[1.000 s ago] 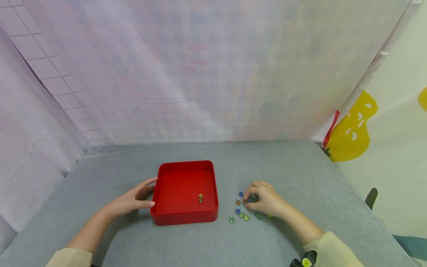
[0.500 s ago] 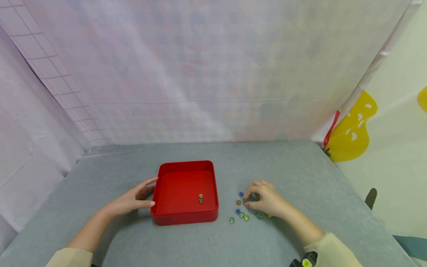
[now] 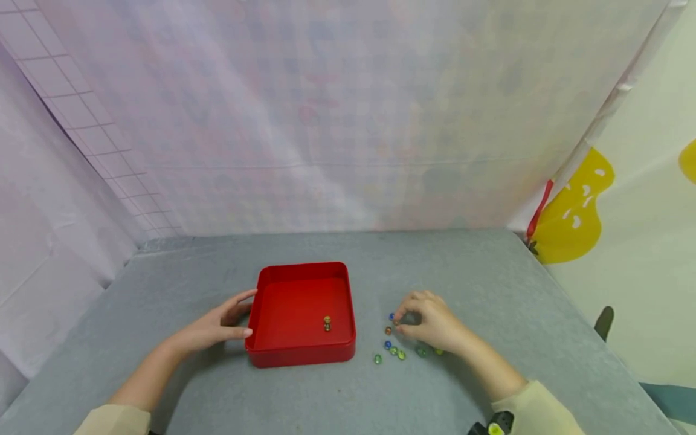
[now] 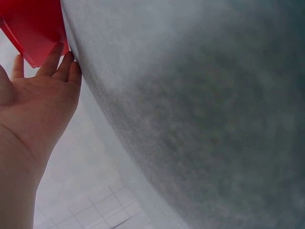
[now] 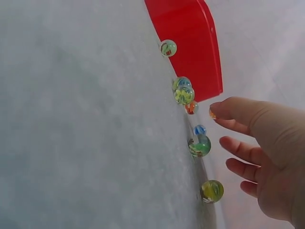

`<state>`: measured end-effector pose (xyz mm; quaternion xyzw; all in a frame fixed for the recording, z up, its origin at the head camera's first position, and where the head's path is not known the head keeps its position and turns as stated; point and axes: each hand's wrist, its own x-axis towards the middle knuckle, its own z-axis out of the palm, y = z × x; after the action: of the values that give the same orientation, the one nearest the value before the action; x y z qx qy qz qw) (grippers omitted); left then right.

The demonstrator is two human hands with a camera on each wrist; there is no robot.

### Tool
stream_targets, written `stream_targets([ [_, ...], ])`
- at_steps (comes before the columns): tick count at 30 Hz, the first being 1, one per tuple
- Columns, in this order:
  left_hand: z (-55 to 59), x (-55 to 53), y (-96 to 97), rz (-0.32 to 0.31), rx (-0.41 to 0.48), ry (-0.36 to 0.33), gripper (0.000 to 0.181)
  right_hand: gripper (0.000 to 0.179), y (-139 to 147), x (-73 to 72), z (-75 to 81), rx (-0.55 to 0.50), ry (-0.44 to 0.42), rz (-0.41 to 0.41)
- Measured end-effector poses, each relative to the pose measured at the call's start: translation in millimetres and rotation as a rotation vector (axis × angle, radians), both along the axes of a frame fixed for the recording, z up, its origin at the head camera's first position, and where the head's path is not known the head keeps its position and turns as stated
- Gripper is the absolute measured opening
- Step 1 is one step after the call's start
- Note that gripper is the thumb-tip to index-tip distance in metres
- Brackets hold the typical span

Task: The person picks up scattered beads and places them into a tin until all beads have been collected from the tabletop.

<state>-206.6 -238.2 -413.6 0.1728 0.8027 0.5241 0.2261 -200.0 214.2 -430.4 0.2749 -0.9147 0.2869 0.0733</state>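
My left hand rests at the left side of a square red tray, its thumb and fingers spread along the wall. In the left wrist view, extended fingers touch the red wall. To the tray's right, my right hand pinches an orange-brown marble between thumb and index finger, just above the table. Close by its fingertips lie a blue marble and another orange-brown marble. Two amber marbles sit inside the tray, near its right side.
Several more glass marbles lie on the grey table below the right hand: a blue one, a pale green one, a yellow-green one and a darker green one. A pale curtain hangs behind the table.
My right hand has shifted slightly left, up from the table, with the orange-brown marble at its fingertips. The left hand and the tray have stayed put.
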Motion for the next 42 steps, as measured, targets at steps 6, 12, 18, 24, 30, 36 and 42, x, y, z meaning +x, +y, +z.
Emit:
stream_targets([
  [6, 0.9, -0.1, -0.1, 0.001, -0.002, -0.010, 0.079, 0.018, -3.8, -1.9, 0.9, -0.010, 0.038, -0.001],
  [12, 1.8, 0.6, 0.2, 0.000, -0.002, -0.008, 0.079, 0.019, -8.2, -3.2, 3.2, -0.038, 0.072, 0.008],
  [18, 1.6, 0.9, 0.5, 0.007, 0.000, -0.008, 0.078, 0.018, -12.9, -4.7, 5.3, -0.058, 0.104, 0.017],
  [24, 1.0, 0.1, 0.0, 0.006, 0.000, -0.012, 0.078, 0.019, -16.5, -4.6, 6.4, -0.080, 0.096, 0.020],
  [30, 1.2, -0.2, -0.2, 0.006, -0.002, -0.005, 0.078, 0.019, -20.8, -5.1, 7.7, -0.092, 0.086, 0.029],
  [36, 1.3, -0.3, -0.7, 0.009, -0.013, -0.005, 0.078, 0.020, -24.9, -5.0, 10.4, -0.095, 0.072, 0.022],
  [42, 0.8, -0.4, -0.7, 0.003, -0.008, -0.006, 0.078, 0.019, -29.9, -4.0, 13.8, -0.101, 0.035, 0.026],
])
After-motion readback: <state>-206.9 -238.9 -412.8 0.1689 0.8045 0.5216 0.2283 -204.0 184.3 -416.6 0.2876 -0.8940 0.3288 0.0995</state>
